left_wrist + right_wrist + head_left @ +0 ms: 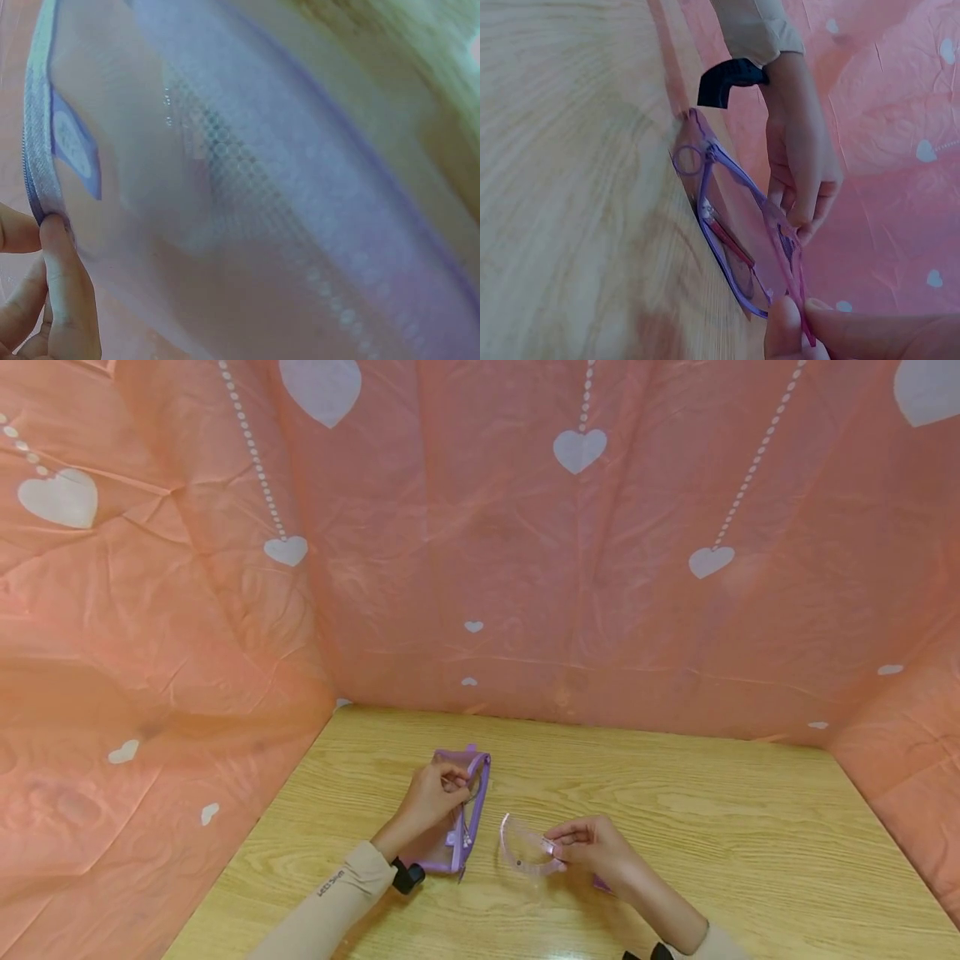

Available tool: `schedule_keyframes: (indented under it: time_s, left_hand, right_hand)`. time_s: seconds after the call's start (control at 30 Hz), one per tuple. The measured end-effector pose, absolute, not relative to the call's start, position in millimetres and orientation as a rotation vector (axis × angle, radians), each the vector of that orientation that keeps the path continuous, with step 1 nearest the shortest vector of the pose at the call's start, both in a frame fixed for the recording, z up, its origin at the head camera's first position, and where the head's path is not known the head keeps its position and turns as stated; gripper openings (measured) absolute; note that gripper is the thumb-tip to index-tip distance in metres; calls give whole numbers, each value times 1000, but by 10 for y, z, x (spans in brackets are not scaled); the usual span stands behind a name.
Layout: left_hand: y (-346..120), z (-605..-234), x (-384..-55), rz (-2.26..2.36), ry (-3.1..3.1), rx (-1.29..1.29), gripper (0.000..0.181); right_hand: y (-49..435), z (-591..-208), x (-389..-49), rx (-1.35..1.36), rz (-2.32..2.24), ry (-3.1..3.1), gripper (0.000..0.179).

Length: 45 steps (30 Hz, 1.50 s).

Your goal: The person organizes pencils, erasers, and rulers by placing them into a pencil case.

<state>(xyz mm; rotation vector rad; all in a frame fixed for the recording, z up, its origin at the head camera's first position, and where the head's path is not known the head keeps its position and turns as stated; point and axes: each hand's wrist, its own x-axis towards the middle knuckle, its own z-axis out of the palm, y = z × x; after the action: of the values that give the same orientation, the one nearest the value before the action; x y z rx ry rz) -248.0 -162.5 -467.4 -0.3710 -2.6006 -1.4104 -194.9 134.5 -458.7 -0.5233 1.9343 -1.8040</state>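
A translucent purple zip pouch (457, 853) lies on the table with its zipper undone and its mouth facing right. My left hand (433, 795) pinches the zippered edge between thumb and fingers; the left wrist view shows that grip beside a small purple label (76, 146). To the right of the mouth, my right hand (596, 850) pinches one end of a clear pinkish protractor (517, 862), held apart from the pouch in the head view. Inside the pouch, a slim reddish item (727, 238) shows in the right wrist view; its kind is unclear.
Partly hidden under my right hand, a small purple thing (602, 883) lies on the wooden table (675, 793). A round purple ring (688, 160) hangs at the pouch's zip end. Pink cloth (510, 577) with white hearts stands around the table's back and sides.
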Motion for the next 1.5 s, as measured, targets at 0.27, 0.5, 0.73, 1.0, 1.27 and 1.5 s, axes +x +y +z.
schedule_keyframes:
  time_s: [0.27,0.5,0.73,1.0,1.27,1.5]
  left_hand:
    - [-1624,-4672,-2488,-1391,-2602,-381,16]
    - [-1622,-4662,-2479,-1388,-2610,-372,15]
    - [-1617,-4677,-2489,-1396,-2602,-386,15]
    - [-1608,-4690,-2493,-1399,-2596,-375,14]
    - [-1617,-4704,-2496,-1412,-2595,-368,14]
    - [-1617,-4690,-2502,-1399,-2589,-371,14]
  right_hand:
    - [1260,-4576,-2092,-419,-1860,1936,32]
    - [1230,-4566,-2181,-421,-1871,1953,31]
    - [1199,-4579,-2273,-445,-1874,1961,29]
    - [1082,-4591,-2391,-403,-1893,1985,28]
    - [973,-4632,-2482,-376,-1940,1936,27]
    - [898,-4664,-2546,-358,-1954,1925,27]
